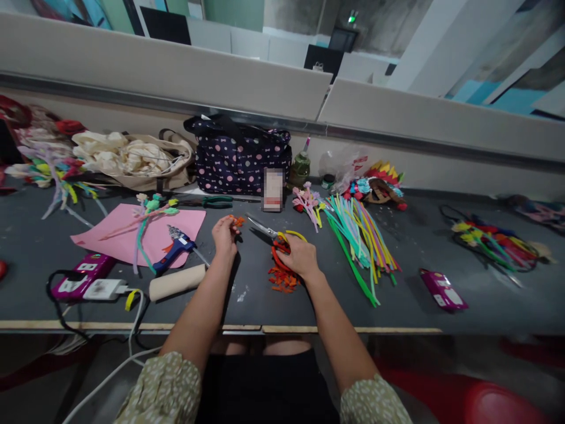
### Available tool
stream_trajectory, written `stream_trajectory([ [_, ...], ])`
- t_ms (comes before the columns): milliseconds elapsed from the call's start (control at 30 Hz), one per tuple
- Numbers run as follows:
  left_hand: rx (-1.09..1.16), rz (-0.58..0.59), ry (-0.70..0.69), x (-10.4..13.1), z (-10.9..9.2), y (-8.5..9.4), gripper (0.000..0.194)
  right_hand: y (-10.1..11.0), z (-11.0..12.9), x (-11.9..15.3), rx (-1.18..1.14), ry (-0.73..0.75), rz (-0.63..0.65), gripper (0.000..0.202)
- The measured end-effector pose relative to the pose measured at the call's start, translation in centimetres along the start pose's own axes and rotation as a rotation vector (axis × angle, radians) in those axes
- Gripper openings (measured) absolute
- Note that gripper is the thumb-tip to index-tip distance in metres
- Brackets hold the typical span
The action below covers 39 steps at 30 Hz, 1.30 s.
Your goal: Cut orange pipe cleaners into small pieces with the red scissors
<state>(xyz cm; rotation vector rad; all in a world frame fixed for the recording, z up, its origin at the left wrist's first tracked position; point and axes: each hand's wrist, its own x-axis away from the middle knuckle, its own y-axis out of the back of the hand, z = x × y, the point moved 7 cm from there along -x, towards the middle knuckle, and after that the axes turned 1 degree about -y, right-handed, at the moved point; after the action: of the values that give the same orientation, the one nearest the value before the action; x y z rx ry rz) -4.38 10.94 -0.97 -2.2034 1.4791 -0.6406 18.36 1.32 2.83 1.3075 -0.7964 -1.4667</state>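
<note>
Patterned green sleeves (163,388) frame a worker's left hand (225,235), at eleven o'clock, fingertips pinching small orange fuzzy pieces (239,221); the right hand (301,254), at one o'clock, curls its fingers around red-and-yellow-handled metal scissors (277,240), above loose orange scraps (283,278).

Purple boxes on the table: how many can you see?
2. The left box is beside the beige tube; the right box lies to the right of the bunch of colored sticks. Others may be hidden behind the dotted bag.
</note>
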Motion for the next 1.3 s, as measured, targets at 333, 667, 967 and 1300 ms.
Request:
stream_trajectory([
  [333, -0.069, 0.001, -0.068, 0.1, -0.2, -0.3, 0.024, 0.0, -1.2, 0.0, 0.031, -0.05, -0.052, 0.047],
  [667, -0.108, 0.18, 0.18, 1.8, 2.6, -2.1, 0.028, -0.3, -2.0, 0.3, -0.095, -0.097, -0.093, 0.044],
  [967, 0.012, 0.177, 0.17, 1.1, 2.0, -1.7, 0.031, -0.3, -1.4, 0.3, -0.148, -0.02, -0.077, 0.046],
  [1300, -0.012, 0.21, 0.147, 1.3, 1.6, -2.1, 0.035, -0.5, -1.4, 0.4, -0.116, 0.022, -0.087, 0.046],
])
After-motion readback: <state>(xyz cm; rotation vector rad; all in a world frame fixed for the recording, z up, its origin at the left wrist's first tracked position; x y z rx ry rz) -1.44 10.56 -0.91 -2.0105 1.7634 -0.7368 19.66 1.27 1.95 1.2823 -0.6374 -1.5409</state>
